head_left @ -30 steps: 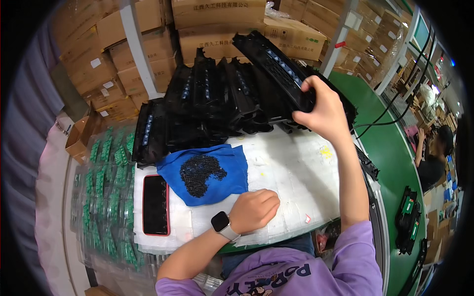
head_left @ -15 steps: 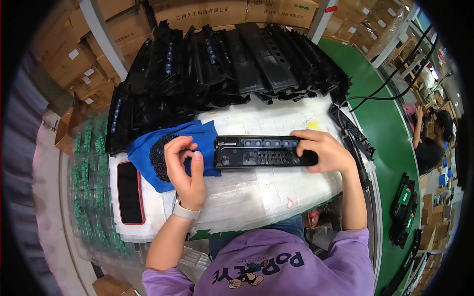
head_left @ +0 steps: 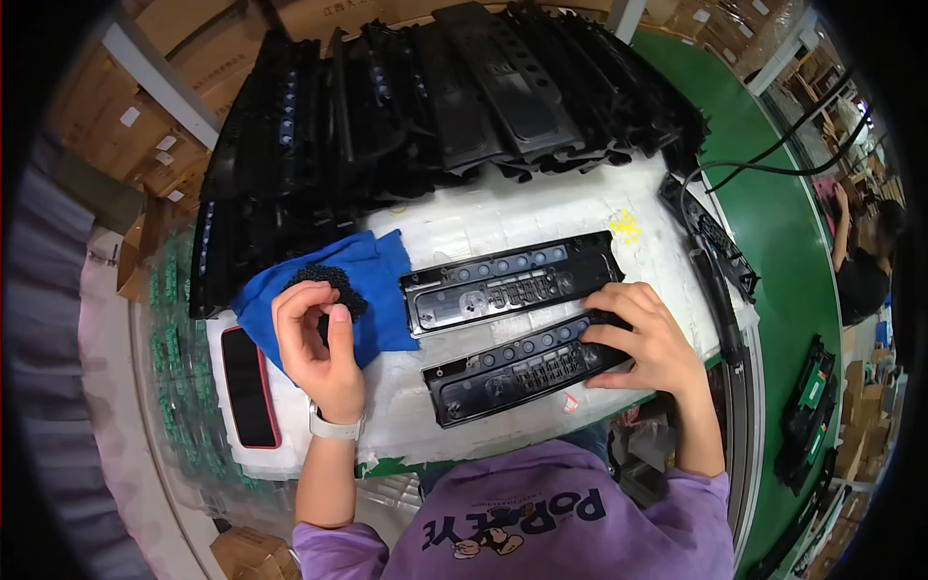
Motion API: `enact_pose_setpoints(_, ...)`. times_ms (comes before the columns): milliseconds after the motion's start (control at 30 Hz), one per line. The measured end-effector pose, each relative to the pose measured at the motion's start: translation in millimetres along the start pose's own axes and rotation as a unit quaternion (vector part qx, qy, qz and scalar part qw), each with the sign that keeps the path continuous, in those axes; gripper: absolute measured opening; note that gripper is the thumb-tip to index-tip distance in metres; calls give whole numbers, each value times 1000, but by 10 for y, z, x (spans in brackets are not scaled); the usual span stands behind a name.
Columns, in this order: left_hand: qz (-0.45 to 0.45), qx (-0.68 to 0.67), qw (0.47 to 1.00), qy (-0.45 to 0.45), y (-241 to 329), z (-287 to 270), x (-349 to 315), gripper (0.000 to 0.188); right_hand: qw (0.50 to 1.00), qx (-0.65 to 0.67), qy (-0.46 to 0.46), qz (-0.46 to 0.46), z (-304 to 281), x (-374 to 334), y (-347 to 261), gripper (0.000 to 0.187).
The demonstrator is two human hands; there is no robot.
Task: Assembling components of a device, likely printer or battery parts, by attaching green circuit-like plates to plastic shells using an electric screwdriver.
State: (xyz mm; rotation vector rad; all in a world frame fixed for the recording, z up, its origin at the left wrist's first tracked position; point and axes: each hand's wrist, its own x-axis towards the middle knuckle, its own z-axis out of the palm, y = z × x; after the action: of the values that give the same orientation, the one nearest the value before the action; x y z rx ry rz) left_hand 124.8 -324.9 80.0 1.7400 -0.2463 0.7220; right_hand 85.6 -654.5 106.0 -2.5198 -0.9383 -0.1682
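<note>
Two long black plastic panels lie on the white padded table top, roughly parallel and tilted up to the right. The nearer panel [head_left: 503, 385] has my right hand [head_left: 655, 340] at its right end, fingers over the top and thumb at the lower edge. Just beyond it, the farther panel [head_left: 522, 288] shows a row of round bluish-grey spots. My left hand [head_left: 324, 358] hovers over a pile of tiny black parts [head_left: 348, 290] on a blue cloth [head_left: 385, 295]. Its fingers are curled towards the thumb; whatever they hold is too small or hidden.
A red-edged phone [head_left: 249, 387] lies left of the cloth. Many black panels [head_left: 454, 87] stand packed along the far side. Black cables [head_left: 764, 172] cross the right, by a green surface [head_left: 773, 251]. Clear trays with green parts [head_left: 179, 358] line the left. Another person [head_left: 865, 256] sits far right.
One panel was visible under my right hand; now two lie apart, the nearer one with my right hand on it. My left hand has shifted slightly left, fingers still curled. The view has tilted.
</note>
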Motion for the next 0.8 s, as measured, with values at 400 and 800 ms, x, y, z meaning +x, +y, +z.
enact_pose_setpoints(400,116,399,905,90,21,-973,854,19,994,-54,82,41,195,123,-10,58)
enact_pose_setpoints(800,-257,478,818,-191,-750,-1314,1676,103,992,-33,118,36,269,87,45,58)
